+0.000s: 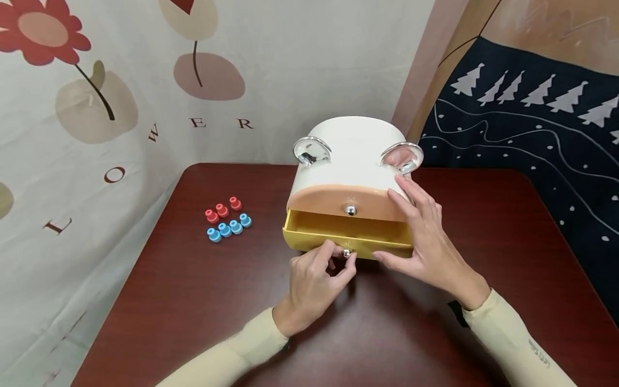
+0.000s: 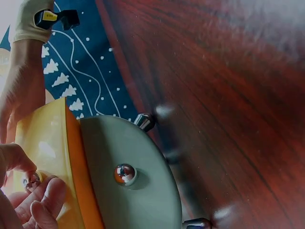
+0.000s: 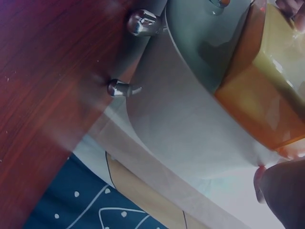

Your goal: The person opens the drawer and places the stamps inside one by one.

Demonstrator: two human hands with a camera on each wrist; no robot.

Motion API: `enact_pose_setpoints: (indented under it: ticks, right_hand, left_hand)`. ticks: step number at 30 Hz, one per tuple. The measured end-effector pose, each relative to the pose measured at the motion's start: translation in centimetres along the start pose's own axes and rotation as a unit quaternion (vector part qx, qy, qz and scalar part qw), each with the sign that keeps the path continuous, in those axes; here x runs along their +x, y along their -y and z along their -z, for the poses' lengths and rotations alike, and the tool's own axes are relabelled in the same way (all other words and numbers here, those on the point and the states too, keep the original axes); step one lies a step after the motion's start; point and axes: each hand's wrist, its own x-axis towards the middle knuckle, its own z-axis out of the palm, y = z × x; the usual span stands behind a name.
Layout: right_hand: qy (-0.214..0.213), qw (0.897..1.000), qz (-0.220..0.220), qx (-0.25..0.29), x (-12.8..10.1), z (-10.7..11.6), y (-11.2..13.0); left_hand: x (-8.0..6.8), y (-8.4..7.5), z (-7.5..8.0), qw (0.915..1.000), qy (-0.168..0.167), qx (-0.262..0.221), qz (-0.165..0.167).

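Observation:
A small white drawer cabinet (image 1: 357, 145) with two silvery ears stands on the table. Its yellow middle drawer (image 1: 304, 239) is pulled out and looks bare inside. My left hand (image 1: 309, 279) pinches the round silver knob (image 1: 346, 253) of that drawer between thumb and fingers. Along the cabinet's right side, my right hand (image 1: 430, 247) rests with spread fingers near the right ear, its thumb by the yellow drawer's front. Above is a closed peach drawer (image 1: 319, 199). A closed grey-green drawer (image 2: 102, 152) shows below in the left wrist view.
Three red pegs (image 1: 222, 210) and several blue pegs (image 1: 224, 230) stand in two rows on the dark red-brown table (image 1: 193, 301), left of the cabinet. Silver feet (image 3: 143, 23) carry the cabinet. Printed cloths (image 1: 290, 70) hang behind the table.

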Motion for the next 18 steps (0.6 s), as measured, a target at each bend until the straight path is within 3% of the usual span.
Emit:
enact_pose_setpoints:
  ticks: [8, 18]
  right_hand:
    - [0.033, 0.999, -0.014, 0.016, 0.0, 1.0, 0.7]
    - [0.096, 0.995, -0.037, 0.006, 0.2, 2.2, 1.1]
  left_hand:
    - [-0.7, -0.6, 1.3, 0.9996, 0.003, 0.013, -0.024]
    - [-1.7, -1.8, 2.4, 0.9983, 0.012, -0.007, -0.057]
